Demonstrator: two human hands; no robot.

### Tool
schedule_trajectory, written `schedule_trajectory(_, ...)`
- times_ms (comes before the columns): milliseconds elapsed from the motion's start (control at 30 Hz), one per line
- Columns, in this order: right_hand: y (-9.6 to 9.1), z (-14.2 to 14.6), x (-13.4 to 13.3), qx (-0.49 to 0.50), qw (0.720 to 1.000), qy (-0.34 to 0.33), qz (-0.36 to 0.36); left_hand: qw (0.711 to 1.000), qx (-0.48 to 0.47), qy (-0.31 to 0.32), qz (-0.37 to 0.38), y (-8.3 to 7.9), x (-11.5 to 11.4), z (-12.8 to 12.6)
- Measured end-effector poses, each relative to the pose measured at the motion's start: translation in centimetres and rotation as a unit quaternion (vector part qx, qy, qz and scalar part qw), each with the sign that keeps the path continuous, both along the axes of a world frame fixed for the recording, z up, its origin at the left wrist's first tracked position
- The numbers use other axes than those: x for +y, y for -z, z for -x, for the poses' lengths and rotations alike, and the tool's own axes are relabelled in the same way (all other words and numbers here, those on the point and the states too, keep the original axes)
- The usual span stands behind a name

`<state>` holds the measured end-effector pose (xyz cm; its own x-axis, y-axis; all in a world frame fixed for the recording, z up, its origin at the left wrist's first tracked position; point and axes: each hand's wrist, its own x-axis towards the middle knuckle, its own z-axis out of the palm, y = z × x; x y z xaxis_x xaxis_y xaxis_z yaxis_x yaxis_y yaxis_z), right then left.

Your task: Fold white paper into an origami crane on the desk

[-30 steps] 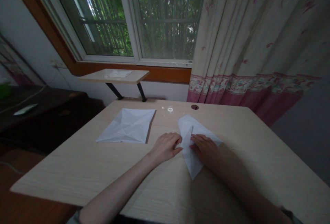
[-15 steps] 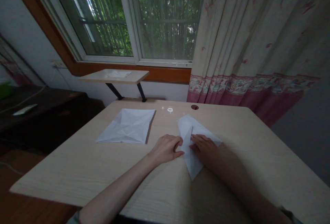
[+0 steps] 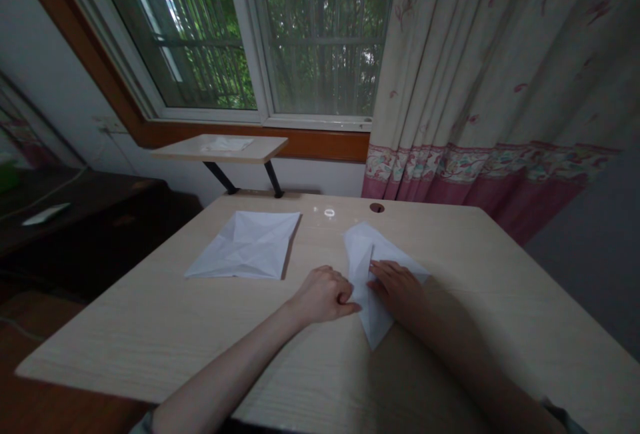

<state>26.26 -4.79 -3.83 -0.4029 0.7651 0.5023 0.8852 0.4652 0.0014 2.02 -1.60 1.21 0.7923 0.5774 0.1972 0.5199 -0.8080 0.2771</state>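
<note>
A white sheet of paper, folded to a point at the near end, lies on the table to the right of centre. One folded flap with a raised edge runs down its middle. My right hand rests flat on the right part of the paper, fingers stretched across it to the flap. At the paper's left edge is my left hand, its fingers curled in and its thumb out, the tip touching the edge low down. I see nothing in the curled fingers.
A second creased, squarish piece of white paper lies to the left on the table. Behind it a small raised shelf carries crumpled white paper. A round cable hole sits near the back edge, below the curtain.
My left hand has shifted slightly toward me along the paper's left edge, and its fingers have curled in more. My right hand and the paper have hardly moved.
</note>
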Motion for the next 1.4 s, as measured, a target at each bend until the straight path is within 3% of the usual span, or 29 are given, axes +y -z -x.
schedule_trajectory(667, -1.4, 0.5, -0.5, -0.009, 1.0, 0.006, 0.014, 0.999, 0.03, 0.016, 0.033, -0.3, -1.3, -0.7)
schedule_trajectory(1400, -0.8, 0.3, -0.3, 0.014, 1.0, 0.002, 0.026, 0.998, 0.008, 0.065, 0.004, 0.3, -2.2, -1.2)
